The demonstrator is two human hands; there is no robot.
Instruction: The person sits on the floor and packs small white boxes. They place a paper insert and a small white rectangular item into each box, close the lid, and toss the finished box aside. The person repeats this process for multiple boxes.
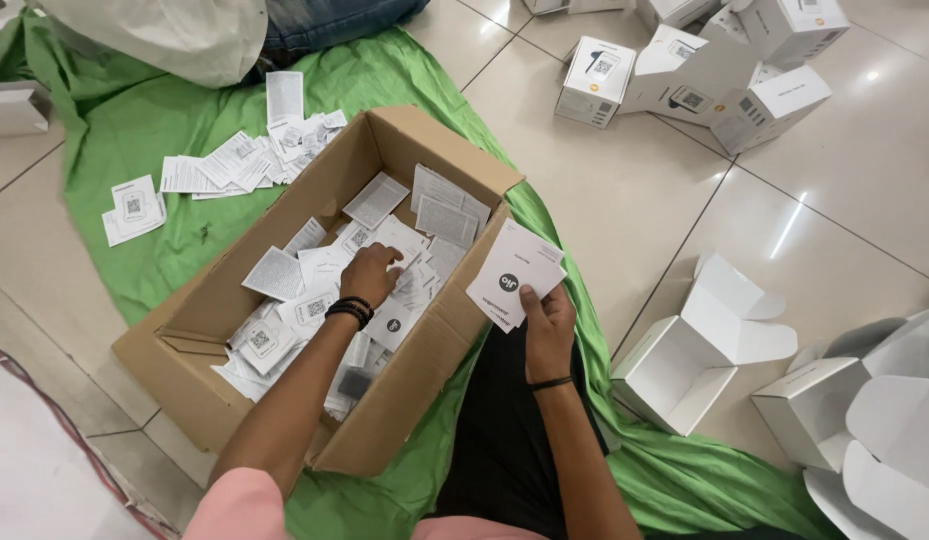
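**Paper slips sorted over an open carton**

The left hand [369,275] is down inside the cardboard box [234,290], fingers curled and pinching at one of the loose leaflets [314,300] heaped there; whether a slip is actually lifted between the fingertips cannot be told. At about 3 o'clock from it, just past the box's near corner, the right hand [546,325] holds a small stack of white cards [514,272] upright, thumb across the front near the lower edge and the other fingers behind.

These slips look thin and very light, limp when single, a little stiffer as a stack. They would likely slide over each other easily and crease if squeezed hard, so a light pinch at an edge or corner seems the sensible hold, with the stack steadied along its bottom edge as it is now.

The box sits on a green cloth [134,130] spread over a tiled floor [624,190]. More leaflets lie scattered on the cloth at 11 o'clock from the box. White cartons [594,80], closed, are piled at 1 o'clock, and opened empty white boxes [684,360] sit at 4 o'clock
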